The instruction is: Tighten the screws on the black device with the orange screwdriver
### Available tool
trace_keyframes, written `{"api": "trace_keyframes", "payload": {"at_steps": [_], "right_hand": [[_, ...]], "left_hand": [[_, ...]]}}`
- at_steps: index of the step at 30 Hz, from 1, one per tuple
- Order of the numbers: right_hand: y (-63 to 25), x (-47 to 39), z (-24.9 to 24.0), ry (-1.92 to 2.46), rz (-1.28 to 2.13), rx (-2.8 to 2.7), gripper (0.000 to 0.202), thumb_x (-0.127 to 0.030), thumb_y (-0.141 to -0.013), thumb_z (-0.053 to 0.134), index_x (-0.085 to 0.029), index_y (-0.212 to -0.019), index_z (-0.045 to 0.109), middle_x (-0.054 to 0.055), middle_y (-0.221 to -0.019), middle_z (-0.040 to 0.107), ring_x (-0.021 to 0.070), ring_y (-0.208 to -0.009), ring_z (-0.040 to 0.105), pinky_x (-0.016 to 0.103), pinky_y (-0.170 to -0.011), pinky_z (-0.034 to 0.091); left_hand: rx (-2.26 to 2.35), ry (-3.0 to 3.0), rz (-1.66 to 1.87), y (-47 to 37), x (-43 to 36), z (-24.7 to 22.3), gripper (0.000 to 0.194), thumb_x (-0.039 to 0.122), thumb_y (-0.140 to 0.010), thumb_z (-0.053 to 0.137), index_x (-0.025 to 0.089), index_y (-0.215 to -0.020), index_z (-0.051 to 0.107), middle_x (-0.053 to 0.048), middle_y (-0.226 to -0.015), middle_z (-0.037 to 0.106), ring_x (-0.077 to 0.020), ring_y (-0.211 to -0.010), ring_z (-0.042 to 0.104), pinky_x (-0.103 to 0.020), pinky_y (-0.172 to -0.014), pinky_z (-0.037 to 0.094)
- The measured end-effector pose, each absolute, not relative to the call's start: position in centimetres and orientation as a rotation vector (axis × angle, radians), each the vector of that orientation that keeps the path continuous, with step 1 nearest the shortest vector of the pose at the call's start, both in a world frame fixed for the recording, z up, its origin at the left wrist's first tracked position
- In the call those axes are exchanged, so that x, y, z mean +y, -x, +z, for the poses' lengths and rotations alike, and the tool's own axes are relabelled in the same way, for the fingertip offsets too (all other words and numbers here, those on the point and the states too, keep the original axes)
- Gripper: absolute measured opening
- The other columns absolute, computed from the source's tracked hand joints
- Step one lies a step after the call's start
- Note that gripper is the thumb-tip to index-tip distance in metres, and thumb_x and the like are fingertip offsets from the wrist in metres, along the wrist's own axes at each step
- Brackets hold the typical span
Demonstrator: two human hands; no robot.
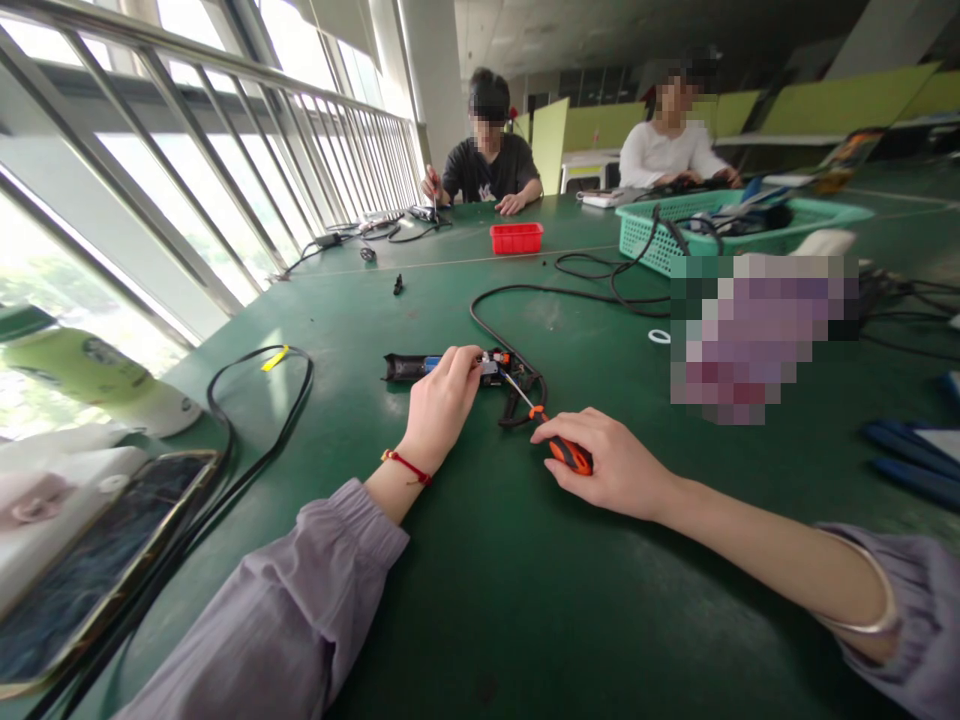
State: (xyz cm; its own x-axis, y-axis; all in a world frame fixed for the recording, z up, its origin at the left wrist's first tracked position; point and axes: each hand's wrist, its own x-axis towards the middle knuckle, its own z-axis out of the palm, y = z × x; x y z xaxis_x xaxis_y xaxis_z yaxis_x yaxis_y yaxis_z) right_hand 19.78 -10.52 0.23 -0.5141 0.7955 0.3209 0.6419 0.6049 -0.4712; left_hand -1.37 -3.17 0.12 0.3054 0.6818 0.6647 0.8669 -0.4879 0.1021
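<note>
An opened corded device with a black casing (405,368), like a small power tool, lies on the green table; a blue part and several small inner parts show. My left hand (444,392) is closed on its middle, fingertips at the exposed parts. What exactly is pinched is hidden by the fingers. In my right hand (607,462) is a screwdriver (571,455) with an orange and black handle. Its shaft slants up and left, and the tip meets the device's inner parts beside my left fingertips. A black cord (480,310) curves from the device's right end.
Ahead stand a red tray (516,238) and a green basket (645,240) with tools and cords. At left are a phone (97,560), a bottle (97,370) and a looped cable (300,400). Blue-handled pliers (911,455) lie at right. Two people sit at the far side.
</note>
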Motion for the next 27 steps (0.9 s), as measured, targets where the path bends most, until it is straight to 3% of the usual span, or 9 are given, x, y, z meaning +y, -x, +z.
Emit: {"api": "trace_keyframes", "payload": {"at_steps": [6, 11, 22, 27], "right_hand": [[-19.8, -10.5, 0.1, 1.143, 0.397, -2.331, 0.02, -0.023, -0.079, 0.054, -0.018, -0.097, 0.061, 0.006, -0.095, 0.068, 0.0177, -0.079, 0.059, 0.034, -0.078, 0.042], [-19.8, -10.5, 0.1, 1.145, 0.385, -2.321, 0.018, -0.023, -0.079, 0.055, -0.019, -0.095, 0.061, 0.005, -0.092, 0.067, 0.0172, -0.077, 0.059, 0.034, -0.077, 0.043], [-19.8, -10.5, 0.3, 1.152, 0.399, -2.328, 0.019, -0.023, -0.079, 0.055, -0.019, -0.096, 0.062, 0.004, -0.092, 0.067, 0.0166, -0.076, 0.057, 0.033, -0.077, 0.042], [-19.7, -10.5, 0.3, 1.14, 0.384, -2.33, 0.02, -0.023, -0.079, 0.054, -0.018, -0.096, 0.062, 0.005, -0.092, 0.067, 0.0169, -0.076, 0.057, 0.033, -0.077, 0.042]], "left_hand": [[-1.214, 2.401, -0.991, 1.4, -3.1, 0.0, 0.02, 0.024, -0.093, 0.041, 0.018, -0.093, 0.06, -0.004, -0.094, 0.064, -0.0126, -0.087, 0.059, -0.022, -0.076, 0.048], [-1.182, 2.424, -0.983, 1.4, -2.7, -0.2, 0.025, 0.021, -0.092, 0.039, 0.019, -0.098, 0.063, -0.006, -0.098, 0.064, -0.0145, -0.091, 0.058, -0.027, -0.081, 0.05], [-1.136, 2.453, -0.932, 0.5, -1.9, -0.2, 0.03, 0.017, -0.093, 0.036, 0.018, -0.117, 0.054, -0.005, -0.096, 0.067, -0.0146, -0.089, 0.061, -0.025, -0.077, 0.048], [-1.14, 2.449, -0.936, 0.2, -2.1, 0.0, 0.031, 0.016, -0.093, 0.033, 0.018, -0.118, 0.051, -0.006, -0.11, 0.061, -0.0128, -0.099, 0.058, -0.021, -0.081, 0.047]]}}
